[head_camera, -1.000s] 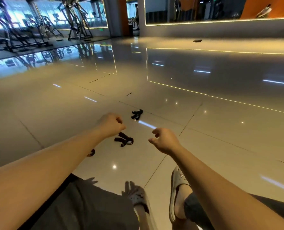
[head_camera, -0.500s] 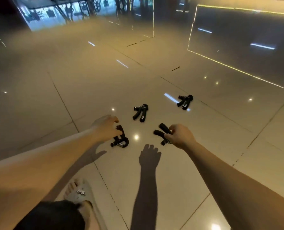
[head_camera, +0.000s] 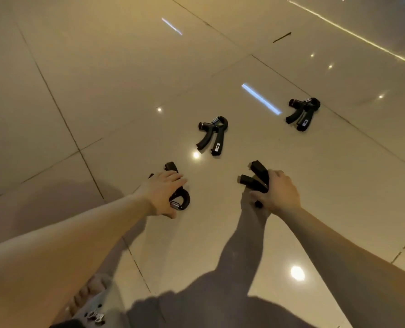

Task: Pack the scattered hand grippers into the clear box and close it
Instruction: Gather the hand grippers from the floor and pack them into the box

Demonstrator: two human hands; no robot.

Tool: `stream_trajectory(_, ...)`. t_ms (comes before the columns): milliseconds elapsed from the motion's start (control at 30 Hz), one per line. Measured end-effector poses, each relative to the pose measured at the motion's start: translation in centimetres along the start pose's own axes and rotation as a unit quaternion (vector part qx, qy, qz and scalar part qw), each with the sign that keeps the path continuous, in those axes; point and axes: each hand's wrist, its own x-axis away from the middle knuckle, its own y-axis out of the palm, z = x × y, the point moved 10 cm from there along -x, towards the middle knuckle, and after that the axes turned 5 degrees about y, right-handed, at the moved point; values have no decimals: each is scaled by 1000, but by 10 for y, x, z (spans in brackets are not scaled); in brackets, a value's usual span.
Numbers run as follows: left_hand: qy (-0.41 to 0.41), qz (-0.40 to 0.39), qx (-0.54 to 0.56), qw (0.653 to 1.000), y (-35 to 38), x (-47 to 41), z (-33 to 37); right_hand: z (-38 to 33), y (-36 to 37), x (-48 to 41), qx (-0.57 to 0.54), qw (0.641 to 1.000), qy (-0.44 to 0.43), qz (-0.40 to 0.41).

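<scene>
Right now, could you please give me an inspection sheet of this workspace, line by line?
Surface: glossy beige tiled floor, with dark grout lines and bright light reflections.
Job's things: four black spring-loaded hand grippers; the middle gripper and the far right gripper lie loose on the floor; the clear box is not in view.
Clutter: nothing seen.
Grippers: left hand closes over the near left gripper on the floor; right hand grips the near right gripper.
Cables: nothing seen.
Surroundings: grey perforated sandal on a foot at bottom left; arm shadows on the tiles.
</scene>
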Motion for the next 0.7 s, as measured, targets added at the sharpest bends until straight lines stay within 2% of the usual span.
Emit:
stream_trajectory(133,58,22,-74,995,12,-14,2,-1,11,-12,24,999,25,34)
stream_trajectory(300,85,81,-46,992,1,-11,6,-4,17,-8,-3,998,33,60)
stream_trajectory(533,2,100,114,988,1,-3,5,-7,24,12,-61,997,11,40)
stream_trajectory(700,-80,145,248,954,0,7,12,1,14,42,-122,991,-16,44)
